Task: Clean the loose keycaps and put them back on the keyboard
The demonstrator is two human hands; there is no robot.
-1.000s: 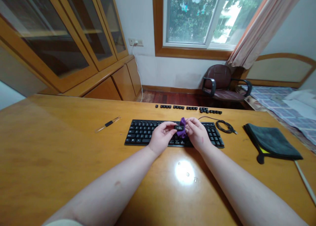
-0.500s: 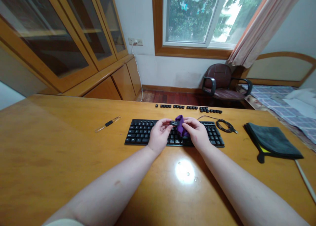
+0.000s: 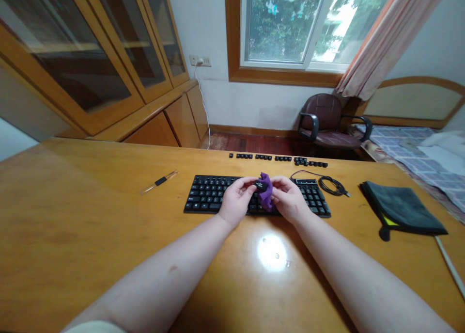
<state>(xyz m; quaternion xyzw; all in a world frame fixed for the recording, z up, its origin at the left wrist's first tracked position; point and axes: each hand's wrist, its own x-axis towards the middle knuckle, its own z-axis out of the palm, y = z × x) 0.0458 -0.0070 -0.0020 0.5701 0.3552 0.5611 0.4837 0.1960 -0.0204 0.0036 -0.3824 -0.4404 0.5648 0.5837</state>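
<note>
A black keyboard [image 3: 209, 195] lies on the wooden desk [image 3: 90, 216], and both my hands hover over its middle. My left hand [image 3: 237, 201] pinches a black keycap [image 3: 260, 184] between thumb and fingers. My right hand [image 3: 289, 198] is closed on a small purple cloth [image 3: 268, 192], which it presses against the keycap. A row of loose black keycaps [image 3: 278, 159] is lined up along the desk's far edge behind the keyboard.
A thin clear tool with a black band [image 3: 160, 182] lies left of the keyboard. The keyboard's coiled cable [image 3: 329, 183] and a folded dark cloth [image 3: 401, 208] sit to the right. Beyond the desk are wooden cabinets [image 3: 109, 66], an armchair [image 3: 325, 122] and a bed [image 3: 417, 149].
The hands rose slightly, then came back down and closer together; the purple cloth is bunched against the keycap again after being held more open half a second ago.
</note>
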